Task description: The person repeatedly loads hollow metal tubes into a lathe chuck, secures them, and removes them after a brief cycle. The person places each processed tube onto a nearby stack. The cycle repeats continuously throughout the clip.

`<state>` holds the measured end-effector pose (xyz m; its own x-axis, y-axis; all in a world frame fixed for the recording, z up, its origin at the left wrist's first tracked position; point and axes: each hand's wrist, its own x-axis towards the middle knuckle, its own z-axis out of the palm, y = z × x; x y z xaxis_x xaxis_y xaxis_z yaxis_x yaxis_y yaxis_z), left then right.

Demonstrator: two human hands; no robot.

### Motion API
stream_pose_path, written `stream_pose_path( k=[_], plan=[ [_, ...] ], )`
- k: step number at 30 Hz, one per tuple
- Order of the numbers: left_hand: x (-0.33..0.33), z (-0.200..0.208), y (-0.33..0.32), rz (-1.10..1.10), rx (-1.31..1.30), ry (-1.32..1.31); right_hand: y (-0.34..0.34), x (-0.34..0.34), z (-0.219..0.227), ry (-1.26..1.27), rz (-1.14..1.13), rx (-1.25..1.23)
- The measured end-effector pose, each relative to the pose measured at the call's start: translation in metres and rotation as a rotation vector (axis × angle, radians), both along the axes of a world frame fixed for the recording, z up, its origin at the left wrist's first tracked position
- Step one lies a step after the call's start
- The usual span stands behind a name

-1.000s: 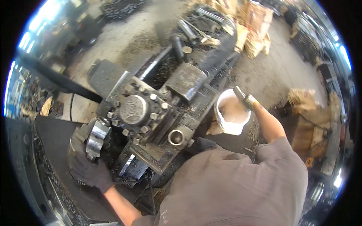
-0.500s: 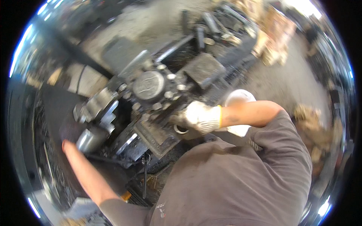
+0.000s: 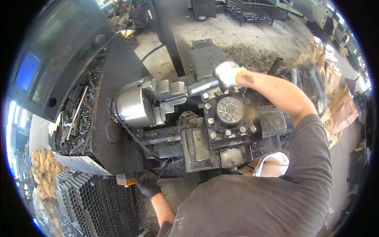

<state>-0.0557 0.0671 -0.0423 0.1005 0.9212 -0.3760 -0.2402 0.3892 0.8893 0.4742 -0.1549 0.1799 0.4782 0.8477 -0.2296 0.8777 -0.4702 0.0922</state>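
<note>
A lathe fills the middle of the view, with a round steel chuck on the left and a square tool post with several bolts to its right. My right hand, in a white glove, is at the far side of the tool post, against the right end of a shiny metal cylinder that reaches toward the chuck jaws. That glove is smeared and its fingers are not distinct. Low at the near side, my left hand, in a dark glove, is beside a small orange-and-grey box. Its fingers are too dark to make out.
Stacked metal tubes stand at the lower left. Metal shavings and a T-handled wrench lie on the headstock's top. A white container is by my right side. Paper sacks stand at the right.
My right hand has gone from the near side of the tool post to its far side. My left hand has moved from beside the chuck down to the orange-and-grey box. The view has shifted.
</note>
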Motion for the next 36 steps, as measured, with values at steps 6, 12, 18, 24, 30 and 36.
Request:
stream_pose_path(
  k=[6, 12, 18, 24, 30, 36],
  plan=[
    [-0.086, 0.003, 0.053, 0.206, -0.192, -0.245, 0.005, 0.022, -0.045, 0.497, 0.042, 0.084],
    [-0.119, -0.015, 0.079, -0.026, -0.074, 0.012, 0.118, -0.011, -0.035, 1.042, -0.053, 0.157],
    [-0.101, -0.009, 0.054, 0.081, 0.296, 0.178, 0.071, -0.046, 0.009, 0.558, -0.008, 0.279],
    [-0.045, 0.114, 0.027, 0.285, 1.236, 1.069, -0.073, -0.147, 0.062, 0.502, -0.277, 0.993],
    [0.133, 0.269, 0.076, 0.022, 1.796, 0.922, -0.155, -0.219, 0.045, 0.638, -0.346, 1.162],
    [0.284, 0.376, 0.145, -0.251, 1.307, 1.449, -0.18, -0.24, 0.01, 0.75, -0.403, 1.017]
  ],
)
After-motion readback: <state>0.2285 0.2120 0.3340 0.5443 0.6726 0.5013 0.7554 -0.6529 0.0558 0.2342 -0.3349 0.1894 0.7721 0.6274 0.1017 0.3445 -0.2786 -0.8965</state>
